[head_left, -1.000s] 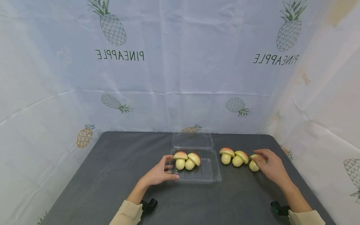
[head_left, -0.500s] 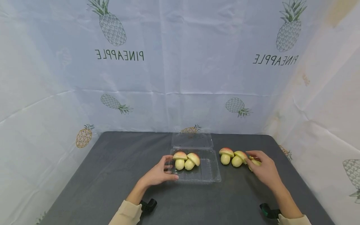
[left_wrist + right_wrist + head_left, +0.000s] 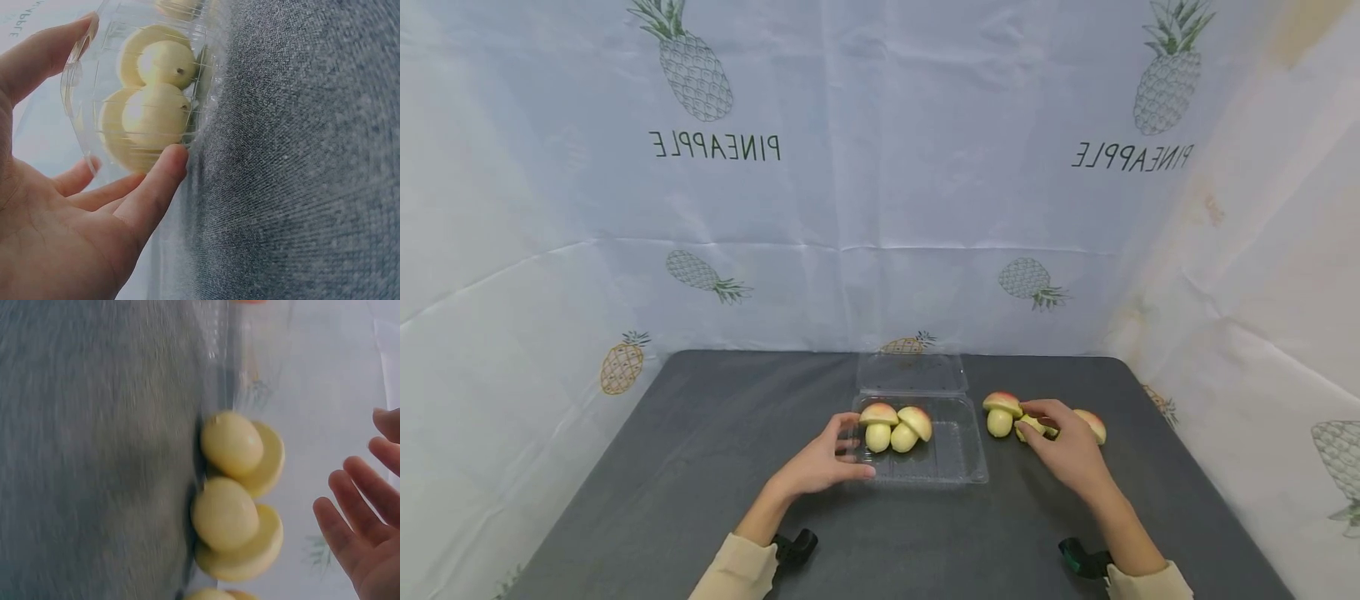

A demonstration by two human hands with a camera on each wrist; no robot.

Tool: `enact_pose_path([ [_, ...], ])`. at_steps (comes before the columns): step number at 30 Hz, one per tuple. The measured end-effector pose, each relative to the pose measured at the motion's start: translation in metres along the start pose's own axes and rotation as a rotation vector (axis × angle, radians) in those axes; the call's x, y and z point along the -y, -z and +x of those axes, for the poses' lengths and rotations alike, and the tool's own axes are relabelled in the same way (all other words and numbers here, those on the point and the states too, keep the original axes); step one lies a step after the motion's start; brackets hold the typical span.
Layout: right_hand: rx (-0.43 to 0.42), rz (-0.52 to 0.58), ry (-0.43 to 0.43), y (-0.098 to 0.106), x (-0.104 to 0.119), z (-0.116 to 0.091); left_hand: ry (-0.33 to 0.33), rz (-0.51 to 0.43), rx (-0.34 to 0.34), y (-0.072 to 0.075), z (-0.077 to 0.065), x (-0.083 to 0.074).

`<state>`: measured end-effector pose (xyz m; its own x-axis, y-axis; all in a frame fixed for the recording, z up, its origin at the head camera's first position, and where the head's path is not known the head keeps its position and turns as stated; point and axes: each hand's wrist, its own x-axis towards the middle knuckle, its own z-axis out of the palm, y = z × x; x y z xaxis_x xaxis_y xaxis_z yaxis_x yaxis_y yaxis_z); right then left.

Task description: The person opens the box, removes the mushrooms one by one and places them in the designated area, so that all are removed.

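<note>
A clear hinged plastic container [image 3: 958, 446] lies with its lid raised at the back. Two toy mushrooms, one upright [image 3: 877, 435] and one tilted [image 3: 912, 429], lie in its left half. My left hand [image 3: 822, 458] grips the container's left end, thumb at the front corner and fingers along the side. To the right, a mushroom [image 3: 1000, 417] stands nearest the container. Above the tilted middle mushroom [image 3: 1028, 427] hovers my right hand [image 3: 1069, 448], partly hiding it; its spread fingers hold nothing in the right wrist view. Behind that hand shows the cap of another mushroom [image 3: 1091, 425].
The dark grey table [image 3: 700, 483] extends left and in front of the container. A white pineapple-print cloth [image 3: 917, 200] hangs behind and at both sides. Black wrist mounts sit under both forearms.
My right hand has moved left, from the rightmost mushroom to over the middle one, uncovering the rightmost cap. The left hand and container have stayed put.
</note>
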<state>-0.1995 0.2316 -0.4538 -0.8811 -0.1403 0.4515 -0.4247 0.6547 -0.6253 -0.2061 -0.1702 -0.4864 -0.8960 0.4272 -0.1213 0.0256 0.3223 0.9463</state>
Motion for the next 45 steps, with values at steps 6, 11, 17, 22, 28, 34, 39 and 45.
enact_pose_path([
  [6, 0.018, 0.053, 0.002, -0.015, 0.008, 0.003, 0.003, -0.01, 0.004, 0.0, 0.0, 0.0],
  [11, 0.034, 0.078, 0.0, -0.022, 0.014, 0.004, 0.003, -0.007, 0.006, -0.002, 0.001, -0.002],
  [17, 0.054, 0.076, -0.002, -0.029, 0.022, 0.007, 0.003, -0.006, 0.001, -0.004, 0.002, -0.003],
  [22, 0.062, 0.075, 0.025, -0.037, 0.027, 0.011, -0.005, -0.004, 0.008, -0.005, 0.004, -0.004],
  [28, 0.091, 0.108, 0.04, -0.047, 0.033, 0.015, -0.008, 0.0, 0.009, -0.005, 0.006, -0.003],
  [34, 0.096, 0.115, 0.056, -0.054, 0.041, 0.019, -0.007, -0.004, 0.01, -0.005, 0.006, -0.003],
  [39, 0.14, 0.126, 0.033, -0.061, 0.048, 0.024, -0.005, -0.001, 0.007, -0.003, 0.005, -0.002],
  [45, 0.2, 0.159, 0.013, -0.073, 0.052, 0.03, -0.005, 0.007, 0.001, -0.001, 0.0, -0.002],
])
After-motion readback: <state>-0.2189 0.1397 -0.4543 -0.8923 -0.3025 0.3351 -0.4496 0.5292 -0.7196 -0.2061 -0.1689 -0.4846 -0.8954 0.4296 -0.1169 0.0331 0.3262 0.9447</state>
